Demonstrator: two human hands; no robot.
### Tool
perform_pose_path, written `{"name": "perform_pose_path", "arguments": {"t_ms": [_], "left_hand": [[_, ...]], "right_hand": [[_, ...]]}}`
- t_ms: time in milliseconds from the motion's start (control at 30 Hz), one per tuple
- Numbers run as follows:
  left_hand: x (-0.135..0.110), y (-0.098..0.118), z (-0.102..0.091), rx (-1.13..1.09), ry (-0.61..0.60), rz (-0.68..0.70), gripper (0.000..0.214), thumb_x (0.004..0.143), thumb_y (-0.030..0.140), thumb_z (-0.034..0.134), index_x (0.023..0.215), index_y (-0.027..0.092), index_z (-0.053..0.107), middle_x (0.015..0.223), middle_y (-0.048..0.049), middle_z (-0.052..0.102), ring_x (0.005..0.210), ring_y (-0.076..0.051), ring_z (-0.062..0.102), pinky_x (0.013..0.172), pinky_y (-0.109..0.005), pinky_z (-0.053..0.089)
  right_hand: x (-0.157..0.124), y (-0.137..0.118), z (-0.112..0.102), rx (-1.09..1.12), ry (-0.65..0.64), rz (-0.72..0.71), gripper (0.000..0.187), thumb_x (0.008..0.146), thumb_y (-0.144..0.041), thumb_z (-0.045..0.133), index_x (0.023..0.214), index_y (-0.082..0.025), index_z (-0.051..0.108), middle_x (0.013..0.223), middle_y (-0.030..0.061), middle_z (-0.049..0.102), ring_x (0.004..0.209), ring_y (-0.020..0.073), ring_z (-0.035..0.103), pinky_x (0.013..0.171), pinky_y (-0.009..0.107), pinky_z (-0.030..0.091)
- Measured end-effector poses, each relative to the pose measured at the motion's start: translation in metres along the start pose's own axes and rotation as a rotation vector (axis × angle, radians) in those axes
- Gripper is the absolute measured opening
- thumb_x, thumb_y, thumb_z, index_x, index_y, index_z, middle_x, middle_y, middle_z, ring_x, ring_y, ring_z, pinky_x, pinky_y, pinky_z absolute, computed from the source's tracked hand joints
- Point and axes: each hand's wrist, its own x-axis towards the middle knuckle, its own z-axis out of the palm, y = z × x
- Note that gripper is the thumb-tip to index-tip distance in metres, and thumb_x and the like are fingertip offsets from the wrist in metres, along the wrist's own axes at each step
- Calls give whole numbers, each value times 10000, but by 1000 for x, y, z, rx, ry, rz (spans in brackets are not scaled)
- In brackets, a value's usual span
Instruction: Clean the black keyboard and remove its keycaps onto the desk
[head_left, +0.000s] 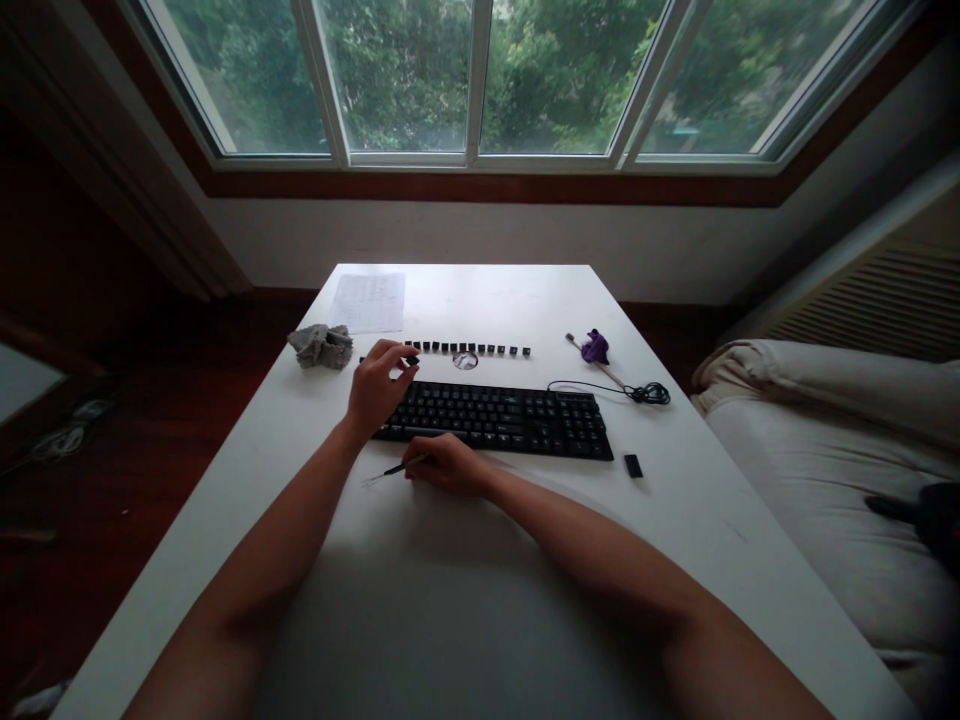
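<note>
A black keyboard (pixel 502 418) lies across the middle of the white table (pixel 465 560). My left hand (pixel 377 385) hovers over the keyboard's far left corner, fingers pinched on a small black keycap (pixel 412 360). My right hand (pixel 448 463) rests on the table just in front of the keyboard, closed on a thin wire-tipped keycap puller (pixel 390 471) that points left. A row of several loose black keycaps (pixel 469 348) sits behind the keyboard.
A grey cloth (pixel 322 345) and a sheet of paper (pixel 369 301) lie at the far left. A purple-tipped brush (pixel 595 349), the keyboard's coiled cable (pixel 645 393) and a small black block (pixel 633 465) lie to the right. A round disc (pixel 465 360) sits behind the keyboard. A cushioned seat stands at right.
</note>
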Motion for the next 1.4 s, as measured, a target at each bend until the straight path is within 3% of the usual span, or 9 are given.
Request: {"name": "perform_pose_path", "arguments": {"t_ms": [267,500,700,1000,1200,1400], "left_hand": [[2,-21,-17,30,83,-45,179,872,172,649,1045,204,679,1020,-14,625,752,-100,630,822,-290,544],[3,-36,-14,64,55,-69,297,861,132,619,1140,223,663,1023,-28,641,831,-148,639,849,-330,536],[0,-55,-5,168,-9,-79,269,855,150,616,1086,250,709,1065,-38,685,1031,-237,611,996,-424,476],[-5,-73,21,262,-97,-96,217,861,171,606,1052,236,687,1079,-50,700,1043,-263,589,998,-429,438],[11,-86,39,349,-214,-75,411,819,132,626,1206,268,641,1083,-48,712,1114,-298,539,994,-454,402],[29,-105,50,376,-283,-8,408,794,132,630,1177,268,666,1103,-51,716,1158,-310,500,1002,-466,384]], "right_hand": [[1,-1,1,4,-8,-10,97,916,-206,615,988,-169,668,875,44,765,771,148,715,706,215,507],[1,-2,1,-19,-11,8,112,911,-216,630,994,-155,671,864,50,761,761,150,706,692,216,498],[2,-2,-1,-37,-13,9,124,905,-217,641,1011,-165,682,888,51,766,758,156,702,708,231,501],[2,2,0,-42,-9,-35,118,911,-224,650,1006,-163,683,877,44,762,752,148,690,710,226,488],[3,2,-1,-53,-2,-56,120,897,-225,665,994,-162,694,864,40,760,740,146,685,704,224,480],[2,1,0,-35,-5,-32,118,896,-212,657,1001,-166,688,870,41,760,750,147,688,700,223,482]]}}
